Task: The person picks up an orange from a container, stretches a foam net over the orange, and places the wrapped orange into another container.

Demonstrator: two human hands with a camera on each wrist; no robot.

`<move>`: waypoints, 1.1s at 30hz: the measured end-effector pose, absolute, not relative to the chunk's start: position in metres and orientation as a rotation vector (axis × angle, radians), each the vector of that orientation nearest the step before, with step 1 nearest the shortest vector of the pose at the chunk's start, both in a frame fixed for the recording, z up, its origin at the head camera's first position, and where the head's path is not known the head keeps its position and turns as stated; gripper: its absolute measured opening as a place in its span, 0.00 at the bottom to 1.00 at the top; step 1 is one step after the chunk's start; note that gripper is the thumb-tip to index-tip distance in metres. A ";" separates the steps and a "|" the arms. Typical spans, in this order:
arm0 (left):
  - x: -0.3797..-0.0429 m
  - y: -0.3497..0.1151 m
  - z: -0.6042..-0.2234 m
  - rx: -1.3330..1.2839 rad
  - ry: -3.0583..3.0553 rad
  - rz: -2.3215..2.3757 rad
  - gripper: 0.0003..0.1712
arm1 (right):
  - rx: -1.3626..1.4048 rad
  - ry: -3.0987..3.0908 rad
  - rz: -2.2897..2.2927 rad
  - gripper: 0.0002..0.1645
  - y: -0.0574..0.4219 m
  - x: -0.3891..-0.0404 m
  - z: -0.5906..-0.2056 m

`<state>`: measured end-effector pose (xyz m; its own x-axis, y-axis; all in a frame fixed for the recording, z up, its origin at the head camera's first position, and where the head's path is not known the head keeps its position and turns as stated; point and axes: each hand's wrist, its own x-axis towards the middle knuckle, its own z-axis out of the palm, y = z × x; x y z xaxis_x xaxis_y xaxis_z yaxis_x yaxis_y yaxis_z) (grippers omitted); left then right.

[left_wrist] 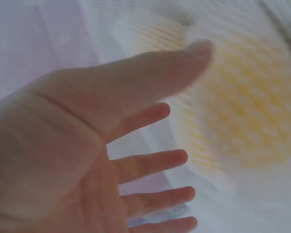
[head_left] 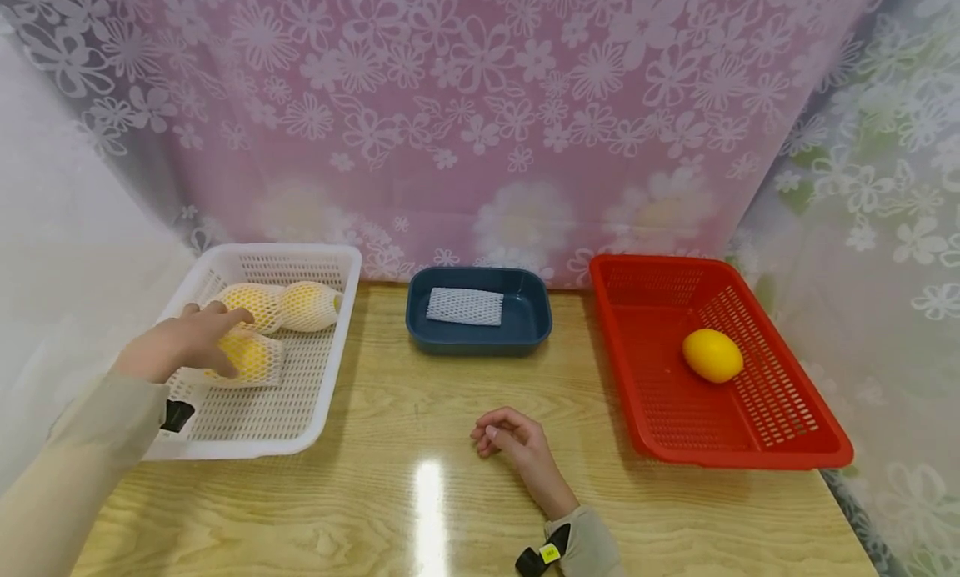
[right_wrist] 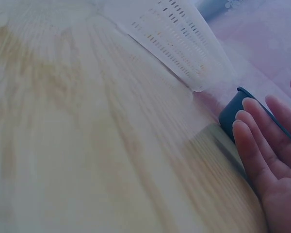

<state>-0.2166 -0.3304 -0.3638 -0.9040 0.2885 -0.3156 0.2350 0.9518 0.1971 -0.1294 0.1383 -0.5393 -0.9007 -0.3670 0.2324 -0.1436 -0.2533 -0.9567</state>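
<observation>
My left hand (head_left: pixel 183 339) is over the white basket (head_left: pixel 288 414), thumb and fingers spread above a yellow lemon-like fruit (head_left: pixel 251 356) in a white foam net. In the left wrist view, the straight fingers stand apart, the thumb overlapping the netted fruit (left_wrist: pixel 252 102). Two more netted fruits, one at the back left (head_left: pixel 251 302) and one at the back right (head_left: pixel 309 306), lie behind it in the basket. My right hand (head_left: pixel 521 456) rests on the table in front of the dish, its fingers loosely bent around nothing.
A dark blue dish (head_left: pixel 480 343) stands at the back centre, with a flat white foam net sleeve (head_left: pixel 465 307) inside. To the right, a red basket (head_left: pixel 645 335) holds a bare yellow lemon (head_left: pixel 712 356). Behind the wooden table (head_left: pixel 375 494) hangs a pink flowered curtain (head_left: pixel 450 143).
</observation>
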 end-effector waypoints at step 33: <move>-0.136 -0.076 -0.472 0.977 2.179 1.788 0.11 | -0.772 2.296 -1.969 0.09 0.186 -0.112 -0.407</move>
